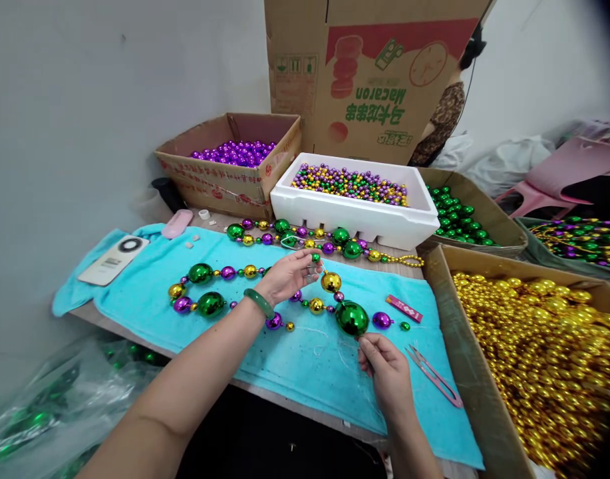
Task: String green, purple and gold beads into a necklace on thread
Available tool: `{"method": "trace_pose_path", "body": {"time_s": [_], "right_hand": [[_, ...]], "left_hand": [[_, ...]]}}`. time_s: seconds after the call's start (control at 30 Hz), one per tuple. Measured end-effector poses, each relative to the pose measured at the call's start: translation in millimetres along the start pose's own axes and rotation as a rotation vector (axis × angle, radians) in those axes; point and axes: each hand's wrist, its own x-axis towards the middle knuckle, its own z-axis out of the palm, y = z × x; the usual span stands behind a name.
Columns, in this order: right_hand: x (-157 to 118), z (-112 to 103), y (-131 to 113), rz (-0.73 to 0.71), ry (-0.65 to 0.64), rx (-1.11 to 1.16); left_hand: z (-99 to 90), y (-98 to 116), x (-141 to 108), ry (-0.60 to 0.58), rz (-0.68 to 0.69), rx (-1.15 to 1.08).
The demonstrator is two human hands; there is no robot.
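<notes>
My left hand (pixel 291 274), with a green bangle at the wrist, is closed in a pinch around a small green bead (pixel 315 258). From there a bead string runs down past a gold bead (pixel 331 282) to a large green bead (pixel 352 318). Thumb and fingers of my right hand (pixel 382 362) are closed at the lower end of that large bead, gripping the string's end. Loose thread (pixel 329 331) lies on the turquoise towel (pixel 305 379). A purple bead (pixel 382 320) and another small green bead (pixel 405 326) rest right of the strand.
Finished-looking bead strands (pixel 340 235) lie along the towel's far edge. Behind stand a white foam box (pixel 354 216) of mixed beads and a carton (pixel 219 183) of purple ones. Pink thread snips (pixel 437 379) lie near a carton (pixel 477 372) of gold beads at right.
</notes>
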Motion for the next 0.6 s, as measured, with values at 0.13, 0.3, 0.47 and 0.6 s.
{"method": "trace_pose_path", "body": {"time_s": [0.13,0.3,0.47,0.6], "right_hand": [[-1.1,4.7,-4.5,0.011,-0.011,0.008],[-0.5,8.7,-5.9,0.014,-0.013,0.001],[0.2,8.8,-4.9,0.014,-0.009,-0.007],[-0.1,8.7,-5.6,0.022,-0.005,-0.007]], "left_hand": [[-1.6,-1.6,-1.8,0.011,-0.017,-0.066],[2.6,-1.9,-3.5,0.065,-0.031,-0.118],[5.2,-0.6,-5.5,0.074,-0.012,-0.109],[4.4,0.4,-7.6,0.061,0.005,-0.060]]}}
